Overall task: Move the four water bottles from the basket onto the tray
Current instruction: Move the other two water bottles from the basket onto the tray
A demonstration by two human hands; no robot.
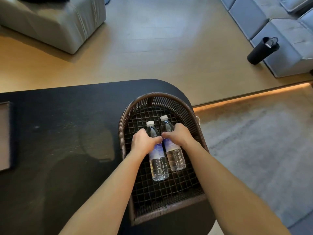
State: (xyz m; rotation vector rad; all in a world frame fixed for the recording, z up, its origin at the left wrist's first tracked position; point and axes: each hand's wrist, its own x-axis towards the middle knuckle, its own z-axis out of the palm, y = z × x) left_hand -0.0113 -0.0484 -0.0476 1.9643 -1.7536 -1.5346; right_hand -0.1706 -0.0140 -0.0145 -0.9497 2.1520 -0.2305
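Two clear water bottles with white caps lie side by side in the brown woven basket (122, 119) at the right end of the black table. My left hand (144, 142) is wrapped around the upper part of the left bottle (158, 165). My right hand (178, 135) grips the right bottle (175, 158) just below its neck. Both bottles point caps away from me. The tray (4, 134) shows only as a pale rectangle with a dark frame at the table's far left edge, cut off by the frame.
The black table (59, 133) stretches left between basket and tray. A grey armchair (55, 22) stands at the back left, a grey sofa (284, 34) at the back right with a black flask (261, 50) leaning on it. A grey rug (262, 141) lies to the right.
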